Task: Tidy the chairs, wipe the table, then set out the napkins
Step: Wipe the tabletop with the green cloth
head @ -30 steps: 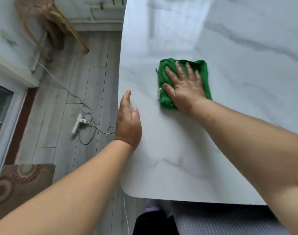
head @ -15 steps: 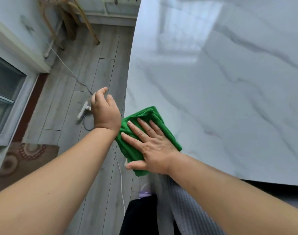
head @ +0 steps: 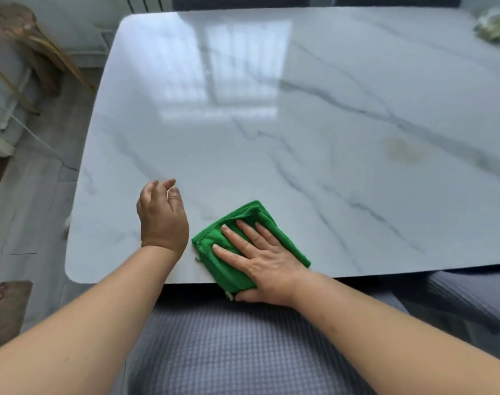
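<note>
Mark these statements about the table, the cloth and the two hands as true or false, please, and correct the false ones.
1. The right hand presses flat on the green cloth. True.
2. The cloth lies at the far edge of the table. False: it lies at the near edge, close to the person.
3. The left hand holds a napkin. False: it holds nothing; its fingers are loosely curled over the table top, left of the cloth.
4. A faint yellowish mark shows on the table, farther away and to the right of the cloth. True.
5. The table top is dark wood. False: it is glossy white with grey veins.
</note>
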{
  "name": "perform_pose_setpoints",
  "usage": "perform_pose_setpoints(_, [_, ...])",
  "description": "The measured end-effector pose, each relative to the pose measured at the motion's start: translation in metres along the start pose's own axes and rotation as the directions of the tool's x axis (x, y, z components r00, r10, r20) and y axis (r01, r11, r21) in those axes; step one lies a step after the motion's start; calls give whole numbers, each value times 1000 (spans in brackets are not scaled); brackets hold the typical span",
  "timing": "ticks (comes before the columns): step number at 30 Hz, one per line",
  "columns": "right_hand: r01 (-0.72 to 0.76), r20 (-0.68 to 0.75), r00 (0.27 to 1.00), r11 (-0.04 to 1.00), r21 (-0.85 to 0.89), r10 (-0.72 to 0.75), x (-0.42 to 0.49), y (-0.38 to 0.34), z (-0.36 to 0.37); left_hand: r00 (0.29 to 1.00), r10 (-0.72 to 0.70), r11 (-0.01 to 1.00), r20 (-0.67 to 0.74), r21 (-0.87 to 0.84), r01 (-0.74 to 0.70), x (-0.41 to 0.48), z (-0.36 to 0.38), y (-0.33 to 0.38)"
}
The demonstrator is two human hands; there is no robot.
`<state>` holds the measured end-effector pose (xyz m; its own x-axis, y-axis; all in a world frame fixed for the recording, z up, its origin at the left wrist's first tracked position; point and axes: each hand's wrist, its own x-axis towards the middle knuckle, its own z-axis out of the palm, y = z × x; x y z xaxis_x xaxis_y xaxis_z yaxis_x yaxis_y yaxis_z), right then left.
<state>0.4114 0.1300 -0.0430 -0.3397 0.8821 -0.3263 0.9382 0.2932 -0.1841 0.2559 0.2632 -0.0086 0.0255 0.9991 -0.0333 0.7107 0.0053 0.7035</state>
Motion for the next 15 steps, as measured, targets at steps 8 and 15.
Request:
perform_pose_setpoints(8, [-102, 23, 995, 994, 31, 101, -106, 105, 13, 999, -13, 990, 44, 142, 6, -33, 88, 65])
perform_pose_setpoints(15, [-225, -16, 973, 961, 159, 230, -149, 160, 13, 998, -46, 952, 46, 305, 30, -43, 120, 71])
